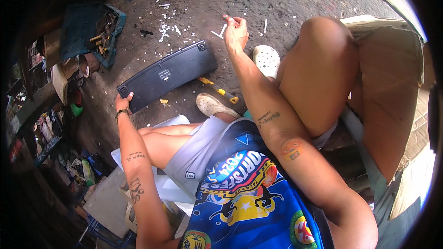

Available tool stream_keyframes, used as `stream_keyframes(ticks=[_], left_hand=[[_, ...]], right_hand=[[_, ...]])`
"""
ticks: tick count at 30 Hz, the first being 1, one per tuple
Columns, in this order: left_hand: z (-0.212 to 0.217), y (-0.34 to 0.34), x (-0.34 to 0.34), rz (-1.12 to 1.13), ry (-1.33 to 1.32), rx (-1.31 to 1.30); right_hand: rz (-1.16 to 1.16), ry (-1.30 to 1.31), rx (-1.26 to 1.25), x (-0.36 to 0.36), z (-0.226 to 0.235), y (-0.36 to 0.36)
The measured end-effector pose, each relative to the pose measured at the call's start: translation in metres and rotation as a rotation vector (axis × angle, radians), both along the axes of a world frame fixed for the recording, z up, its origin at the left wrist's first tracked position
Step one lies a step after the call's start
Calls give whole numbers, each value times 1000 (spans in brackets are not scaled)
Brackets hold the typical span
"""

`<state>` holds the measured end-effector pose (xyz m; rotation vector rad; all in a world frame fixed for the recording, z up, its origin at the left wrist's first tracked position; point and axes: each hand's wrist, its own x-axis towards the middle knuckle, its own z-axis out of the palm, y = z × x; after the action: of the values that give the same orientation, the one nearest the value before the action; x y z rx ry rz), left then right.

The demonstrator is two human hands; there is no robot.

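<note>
An overturned black computer keyboard (170, 71) shows its flat underside, with a small label and a foot at each end. My left hand (123, 103) grips its left end, the thumb lying on the underside. Beyond the keyboard's right end, my right hand (236, 33) is closed, with a thin, dark, rod-like piece reaching forward from the fingertips; its kind is too small to make out. Small white pieces (165, 30) and short white strips (177, 30) lie scattered on the rough ground ahead of the keyboard.
A tool with a yellow handle (219, 90) lies between the keyboard and my shoe (212, 104). At far left is a teal toolbox (117, 32) holding tools, with cluttered shelves below it. A large cardboard box (390, 97) stands beside my right leg. A yellow piece (164, 102) lies near the keyboard.
</note>
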<state>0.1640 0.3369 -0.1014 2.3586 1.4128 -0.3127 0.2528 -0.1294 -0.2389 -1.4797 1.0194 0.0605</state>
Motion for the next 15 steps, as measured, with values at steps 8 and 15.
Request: stream_keyframes(ticks=[8, 15], left_hand=[[-9, 15, -1, -18, 46, 26], [-8, 18, 2, -2, 79, -17]], right_hand=[[-58, 64, -19, -17, -21, 0], [-31, 58, 21, -28, -34, 0]])
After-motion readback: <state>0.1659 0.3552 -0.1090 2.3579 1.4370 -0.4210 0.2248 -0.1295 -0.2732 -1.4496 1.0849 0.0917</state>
